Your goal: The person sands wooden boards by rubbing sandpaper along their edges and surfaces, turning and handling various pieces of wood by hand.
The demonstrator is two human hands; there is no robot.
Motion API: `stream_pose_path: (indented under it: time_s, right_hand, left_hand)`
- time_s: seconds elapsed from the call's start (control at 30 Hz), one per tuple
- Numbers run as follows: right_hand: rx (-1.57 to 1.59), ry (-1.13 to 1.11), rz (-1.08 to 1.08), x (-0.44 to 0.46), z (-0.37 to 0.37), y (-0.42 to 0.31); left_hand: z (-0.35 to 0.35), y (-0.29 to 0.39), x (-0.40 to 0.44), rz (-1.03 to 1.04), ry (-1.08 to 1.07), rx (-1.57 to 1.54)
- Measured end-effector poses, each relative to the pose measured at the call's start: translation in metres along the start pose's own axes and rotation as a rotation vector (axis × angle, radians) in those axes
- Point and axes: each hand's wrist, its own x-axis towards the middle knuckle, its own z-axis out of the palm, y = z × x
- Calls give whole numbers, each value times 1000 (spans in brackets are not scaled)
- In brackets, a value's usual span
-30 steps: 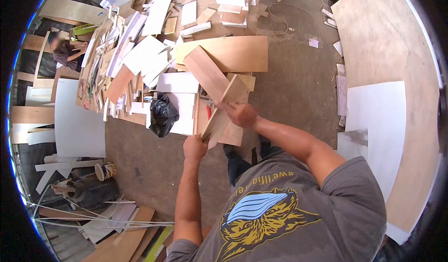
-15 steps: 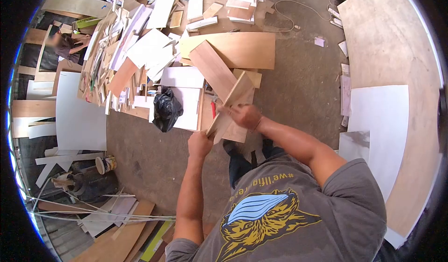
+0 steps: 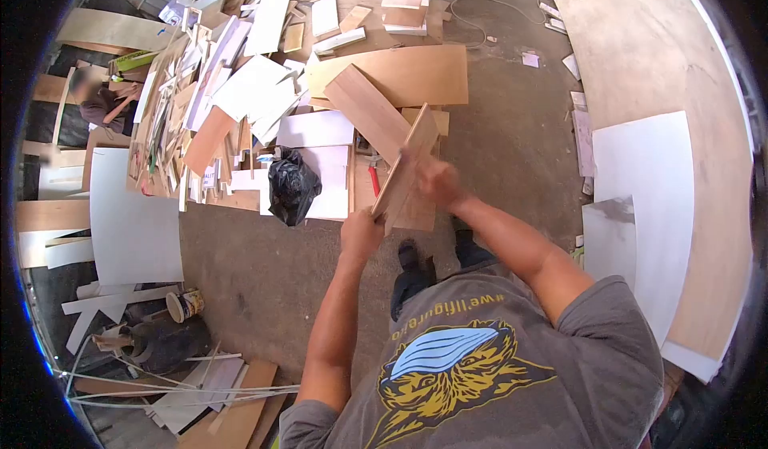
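My left hand [image 3: 362,234] grips the lower end of a narrow wooden board [image 3: 406,163], which is held tilted on its edge. At the board's right side is my right hand [image 3: 438,183], blurred and with its fingers bent; whether it holds something small I cannot make out. Under and behind the board lie a brown plank [image 3: 368,113] and a wide curved plywood piece [image 3: 400,75]. A red-handled tool [image 3: 374,178] lies left of the board, and a black plastic bag [image 3: 293,185] sits on white panels farther left.
Wood offcuts [image 3: 172,105] are heaped at the left of the worktable. Large plywood [image 3: 648,57] and a white panel [image 3: 648,153] stand at the right. A person [image 3: 104,105] is at the far left. A bucket [image 3: 185,305] stands on the floor at lower left.
The board has moved slightly right and up and stands more steeply, with my left hand still on its lower end. My right hand has shifted right, and the red-handled tool shows more fully.
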Motion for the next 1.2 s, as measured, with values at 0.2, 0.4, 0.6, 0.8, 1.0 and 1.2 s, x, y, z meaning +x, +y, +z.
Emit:
stream_pose_path:
  time_s: [0.2,0.4,0.6,0.8,1.0,1.2]
  right_hand:
    - [97,13,-34,-1,-13,-65]
    - [-26,6,211,4,-2,-54]
    - [-110,37,27,-12,8,-91]
    - [-173,80,69,7,-25,-96]
    - [-48,20,243,-22,-4,-98]
    - [25,-15,410,-16,-27,-111]
  left_hand:
    - [-2,-8,3,61,-37,-33]
    - [-7,-19,10,127,-52,-30]
    - [0,-23,14,122,-14,-52]
    - [3,-30,22,145,-63,-33]
    - [1,-10,17,121,-80,-36]
    - [13,-22,23,191,-143,-43]
